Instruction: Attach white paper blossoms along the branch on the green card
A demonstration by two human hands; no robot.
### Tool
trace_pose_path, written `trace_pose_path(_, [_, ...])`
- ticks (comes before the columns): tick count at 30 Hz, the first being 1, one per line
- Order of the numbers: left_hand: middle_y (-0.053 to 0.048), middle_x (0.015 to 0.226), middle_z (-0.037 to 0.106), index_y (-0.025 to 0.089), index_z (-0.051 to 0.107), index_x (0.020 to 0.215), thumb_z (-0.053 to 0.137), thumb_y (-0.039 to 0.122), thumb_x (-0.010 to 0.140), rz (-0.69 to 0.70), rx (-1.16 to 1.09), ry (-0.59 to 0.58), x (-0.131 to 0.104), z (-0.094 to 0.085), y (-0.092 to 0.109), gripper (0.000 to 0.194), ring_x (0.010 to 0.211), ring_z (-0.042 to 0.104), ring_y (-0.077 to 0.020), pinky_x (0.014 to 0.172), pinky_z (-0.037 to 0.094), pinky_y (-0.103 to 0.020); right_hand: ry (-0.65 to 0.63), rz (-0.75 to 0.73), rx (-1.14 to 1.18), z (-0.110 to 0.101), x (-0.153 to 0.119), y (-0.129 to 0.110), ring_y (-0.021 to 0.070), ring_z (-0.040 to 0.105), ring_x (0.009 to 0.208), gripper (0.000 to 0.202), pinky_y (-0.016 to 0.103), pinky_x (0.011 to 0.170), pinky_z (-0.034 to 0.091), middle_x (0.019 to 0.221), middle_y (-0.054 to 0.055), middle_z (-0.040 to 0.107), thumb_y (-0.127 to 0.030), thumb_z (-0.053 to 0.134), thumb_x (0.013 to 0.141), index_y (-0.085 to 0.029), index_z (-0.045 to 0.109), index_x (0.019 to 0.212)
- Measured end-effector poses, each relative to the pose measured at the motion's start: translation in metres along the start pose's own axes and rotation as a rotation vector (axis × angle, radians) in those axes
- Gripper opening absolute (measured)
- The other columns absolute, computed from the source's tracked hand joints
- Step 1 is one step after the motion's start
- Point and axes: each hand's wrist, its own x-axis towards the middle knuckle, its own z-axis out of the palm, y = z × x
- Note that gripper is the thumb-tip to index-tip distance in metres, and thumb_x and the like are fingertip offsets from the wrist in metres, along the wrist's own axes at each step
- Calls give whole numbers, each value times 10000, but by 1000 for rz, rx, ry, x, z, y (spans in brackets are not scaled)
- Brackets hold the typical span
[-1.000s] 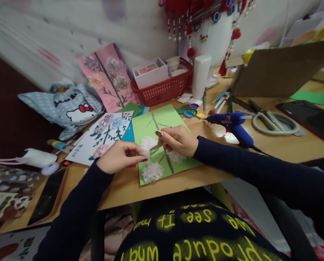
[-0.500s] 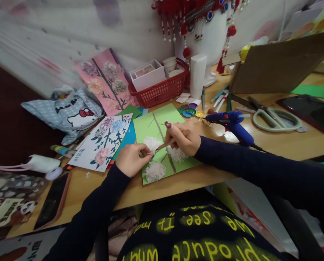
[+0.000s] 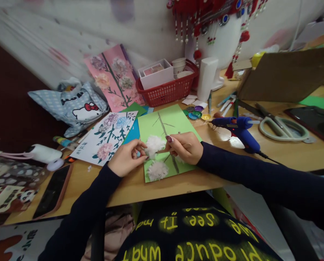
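Note:
On the table lies a light green sheet [image 3: 175, 117] with a grey-brown painted stem. White ruffled paper flowers sit on it: an upper flower [image 3: 154, 145], a lower flower [image 3: 158, 170], and another mostly hidden beneath my right hand. My right hand [image 3: 185, 148] is closed around a slim brown wooden stick [image 3: 162, 151], its tip pointing left at the base of the upper flower. Just left of that flower is my left hand [image 3: 129, 156], thumb and forefinger apart at the petals' edge. Whether its fingertips touch the petals I cannot tell.
Right of the sheet lie paint dishes [image 3: 197, 113], a blue glue gun [image 3: 238, 130] and scissors [image 3: 283, 128]. Behind stands a red basket [image 3: 167, 95]. To the left are a white flower picture [image 3: 93, 139], a checked bag [image 3: 69, 108] and a phone [image 3: 53, 192].
My left thumb and forefinger, pinched at the upper flower before, have parted and drawn slightly left. My right hand still holds the stick at the flower. The whole view has shifted a little.

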Motion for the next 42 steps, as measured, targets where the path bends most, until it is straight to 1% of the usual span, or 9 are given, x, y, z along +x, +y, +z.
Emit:
trace_pose_path(3, [-33,875,640,172,521,991,616,327,764,3,18,16,-2,-4,-8,291,570,546,-114,584,478,-276,17,-49,-42,1,-1,2,62,488,433,453,181,499,373,480,-17,543,-320,331,964,-136,611,660])
trace_pose_path(5, [-74,990,626,174,523,1049,658,403,738,67,121,52,0,-4,-11,409,808,604,-191,733,500,-343,16,-61,-73,2,-1,3,62,482,429,445,182,488,358,484,-15,545,-308,332,963,-137,605,656])
trace_pose_path(8, [-161,1287,501,171,437,1247,711,497,672,175,280,84,5,0,-16,716,1222,442,-310,999,368,-456,-13,-67,-121,3,-1,4,63,467,419,449,185,471,339,478,-12,541,-313,327,965,-138,600,655])
trace_pose_path(10, [-200,1409,386,157,325,1355,709,530,660,161,343,57,9,4,-18,878,1328,314,-350,1068,256,-504,-25,-66,-162,5,-2,4,63,453,411,452,187,461,326,467,-14,532,-333,327,965,-140,594,657])
trace_pose_path(16, [-209,1459,339,134,227,1422,630,606,698,32,403,-49,13,12,-25,954,1369,248,-368,1091,118,-561,-10,-140,-242,8,-2,4,64,416,378,437,199,434,293,441,-17,513,-323,339,966,-162,521,602])
trace_pose_path(23, [-195,1453,362,132,227,1423,612,613,705,49,382,-53,12,13,-27,945,1344,309,-351,1090,95,-569,-72,-248,-375,11,1,-2,87,426,393,372,218,436,305,466,-15,493,-246,326,962,-191,453,617])
trace_pose_path(34, [-178,1475,334,146,252,1420,619,593,710,39,392,-72,13,13,-27,916,1361,281,-353,1091,112,-570,-114,-248,-425,18,6,-6,89,388,404,411,232,444,306,461,-22,454,-270,318,966,-195,445,582])
trace_pose_path(37, [-186,1466,348,146,261,1417,611,618,699,33,397,-66,12,13,-28,929,1362,276,-356,1089,121,-568,-50,-237,-342,12,4,-8,80,426,380,445,221,414,317,438,-17,492,-286,342,966,-175,525,576])
trace_pose_path(42, [-193,1454,367,146,273,1418,577,670,692,12,417,-60,12,14,-28,946,1360,281,-364,1085,156,-556,239,-14,-194,-23,-1,-8,107,528,373,597,235,410,413,405,14,559,-387,245,987,-180,656,606])
